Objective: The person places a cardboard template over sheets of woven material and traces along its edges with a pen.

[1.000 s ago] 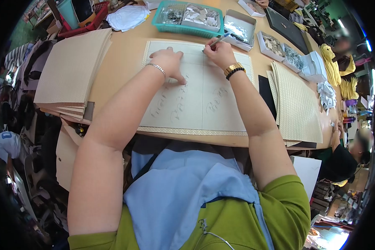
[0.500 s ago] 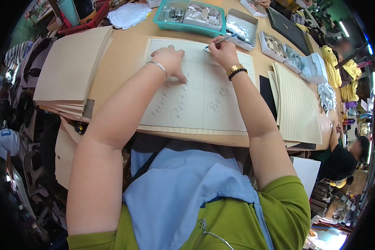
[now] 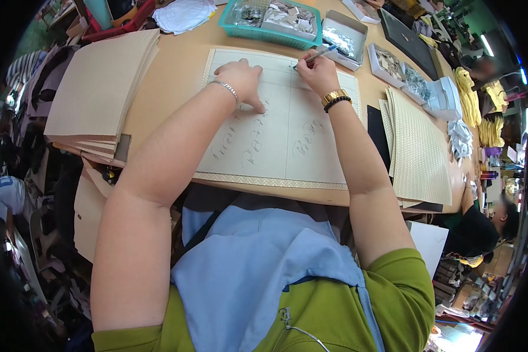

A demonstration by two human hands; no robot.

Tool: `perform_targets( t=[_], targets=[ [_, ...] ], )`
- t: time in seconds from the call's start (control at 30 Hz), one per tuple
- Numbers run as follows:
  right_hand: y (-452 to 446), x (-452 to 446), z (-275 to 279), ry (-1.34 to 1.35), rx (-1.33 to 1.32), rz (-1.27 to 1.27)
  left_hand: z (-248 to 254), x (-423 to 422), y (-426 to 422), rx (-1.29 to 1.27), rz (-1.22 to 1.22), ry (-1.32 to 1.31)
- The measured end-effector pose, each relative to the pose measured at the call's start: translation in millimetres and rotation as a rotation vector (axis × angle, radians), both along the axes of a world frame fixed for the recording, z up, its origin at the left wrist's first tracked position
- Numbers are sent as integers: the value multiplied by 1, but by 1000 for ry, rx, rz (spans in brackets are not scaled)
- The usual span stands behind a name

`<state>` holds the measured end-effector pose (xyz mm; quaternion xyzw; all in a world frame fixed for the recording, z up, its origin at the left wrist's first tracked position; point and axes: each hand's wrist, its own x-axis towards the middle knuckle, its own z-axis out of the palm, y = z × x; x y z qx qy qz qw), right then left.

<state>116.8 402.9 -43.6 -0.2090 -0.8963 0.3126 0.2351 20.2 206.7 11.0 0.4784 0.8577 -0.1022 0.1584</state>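
A large pale sheet with ruled lines and handwriting lies on a sheet with a woven-pattern border. My left hand rests on its upper left part with the fingers spread, holding nothing. Near the upper edge my right hand is closed on a pen, whose tip is at the sheet just right of the long ruled line. A silver bracelet is on my left wrist, and a gold watch with a dark beaded band is on my right.
Stacks of textured sheets lie at left and right. Beyond the sheet stand a teal basket and white boxes of small parts. A red basket is at the upper left. A co-worker sits at the right.
The pen tip has shifted slightly to the right along the upper part of the sheet, and the pen leans further over. My left hand stays spread in nearly the same place.
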Motion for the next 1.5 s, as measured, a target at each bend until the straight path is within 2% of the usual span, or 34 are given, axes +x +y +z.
perform_targets(
  t=[0.07,0.17,0.67,0.87,0.9,0.97,1.0,1.07,1.13,1.2,1.27,1.4,1.5],
  targets=[
    [-2,0,1,0,51,-26,0,1,0,-5,-4,3],
    [-3,2,1,-26,-22,-6,-1,0,0,-3,3,3],
    [1,2,-8,0,-58,11,-2,0,0,-4,6,6],
    [9,1,-10,-1,57,-7,-3,0,-3,40,-19,5],
    [19,0,-18,82,54,5,-5,-2,-3,52,-33,13],
    [7,8,-11,340,-85,96,-10,-4,-2,68,-41,17],
    [-13,17,-1,339,-147,87,-6,-3,-2,34,-32,1],
    [-70,42,16,356,-374,306,0,-3,-1,-3,-35,-8],
    [-127,67,24,260,-351,579,-2,-4,0,-9,-71,10],
    [-166,81,27,138,-173,784,-6,-5,2,-18,-56,7],
    [-189,79,21,141,-89,887,-8,-6,3,-25,-50,10],
    [-210,70,13,227,84,931,-7,-4,5,-56,-58,21],
    [-208,71,14,159,100,938,-8,-3,3,-33,-64,24]
  ],
)
